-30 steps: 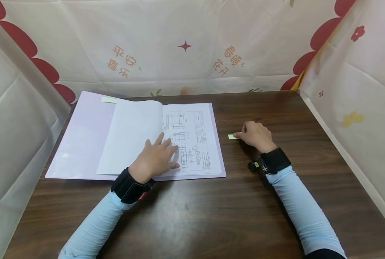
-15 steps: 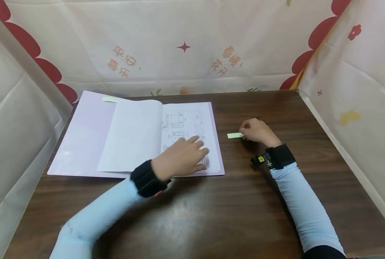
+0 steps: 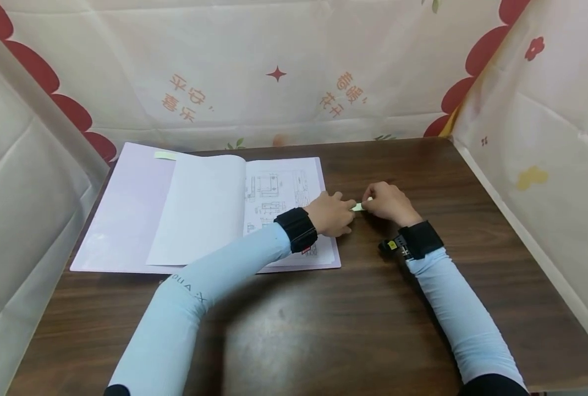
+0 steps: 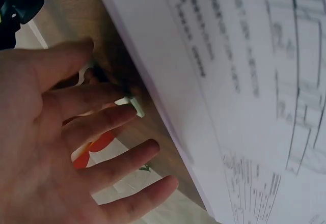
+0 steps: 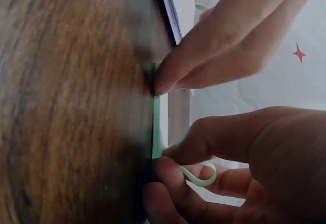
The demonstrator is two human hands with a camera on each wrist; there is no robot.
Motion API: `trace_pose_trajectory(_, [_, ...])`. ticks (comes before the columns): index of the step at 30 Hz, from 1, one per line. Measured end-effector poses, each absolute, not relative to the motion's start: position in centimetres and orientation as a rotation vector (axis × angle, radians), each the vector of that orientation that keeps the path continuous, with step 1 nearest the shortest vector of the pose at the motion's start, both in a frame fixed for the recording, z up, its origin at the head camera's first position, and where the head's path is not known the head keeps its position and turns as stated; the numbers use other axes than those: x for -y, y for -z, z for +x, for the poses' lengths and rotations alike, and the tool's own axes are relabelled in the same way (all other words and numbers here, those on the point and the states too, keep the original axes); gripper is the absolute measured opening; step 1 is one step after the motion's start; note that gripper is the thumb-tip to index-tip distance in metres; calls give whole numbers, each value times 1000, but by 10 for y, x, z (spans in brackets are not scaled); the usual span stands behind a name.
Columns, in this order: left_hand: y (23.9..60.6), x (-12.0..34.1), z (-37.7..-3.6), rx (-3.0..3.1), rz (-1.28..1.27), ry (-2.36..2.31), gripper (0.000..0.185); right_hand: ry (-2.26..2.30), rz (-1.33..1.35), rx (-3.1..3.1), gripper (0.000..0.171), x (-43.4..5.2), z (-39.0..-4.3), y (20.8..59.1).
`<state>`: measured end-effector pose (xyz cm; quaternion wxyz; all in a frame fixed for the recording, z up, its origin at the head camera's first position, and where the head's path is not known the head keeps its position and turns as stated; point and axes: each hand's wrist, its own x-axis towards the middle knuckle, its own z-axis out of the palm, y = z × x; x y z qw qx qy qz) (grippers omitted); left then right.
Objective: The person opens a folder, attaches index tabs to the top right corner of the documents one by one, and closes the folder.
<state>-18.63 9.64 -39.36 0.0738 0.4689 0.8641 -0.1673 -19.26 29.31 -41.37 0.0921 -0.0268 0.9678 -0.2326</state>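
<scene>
A thin pad of pale green sticky notes (image 3: 357, 207) lies on the table just right of the open folder. With straight fingers, my left hand (image 3: 330, 213) reaches over the folder's right edge and touches the pad's left end. My right hand (image 3: 390, 202) is at the other end, thumb and fingers pinching a sticky note. In the right wrist view a pale strip (image 5: 206, 179) curls up in a loop by the right fingers, and the pad (image 5: 156, 122) shows edge-on. The left wrist view has the left hand (image 4: 71, 132) spread, with the pad (image 4: 136, 107) partly behind its fingers.
The lilac folder (image 3: 120, 220) lies open, a white page (image 3: 199, 214) turned left and a page of technical drawings (image 3: 279, 179) on the right. A green sticky note (image 3: 165, 155) sticks out at the upper left. Printed curtains (image 3: 254, 110) border the wooden table (image 3: 284, 341).
My left hand has moved right from the drawing page to the sticky-note pad. The right hand has stayed near the pad, its fingers now pinching a note at the right end.
</scene>
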Motion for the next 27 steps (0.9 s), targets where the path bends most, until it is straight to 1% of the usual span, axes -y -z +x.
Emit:
trace_pose_trajectory(7, [393, -98, -191, -2584, 1369, 432, 51, 674, -11, -2917, 15, -295, -194, 407])
trace_pose_trajectory(13, [395, -100, -191, -2567, 1378, 364, 57, 692, 48, -2902, 17, -299, -192, 409])
trace_pose_trajectory(18, [395, -97, -194, -2556, 1375, 297, 57, 705, 59, -2900, 17, -305, -194, 410])
trace_pose_trajectory(21, [393, -95, -197, -2549, 1369, 264, 56, 738, 61, -2901, 17, -309, -195, 408])
trace_pose_trajectory(27, [391, -95, -197, -2536, 1355, 213, 62, 768, 83, -2903, 18, -326, -195, 401])
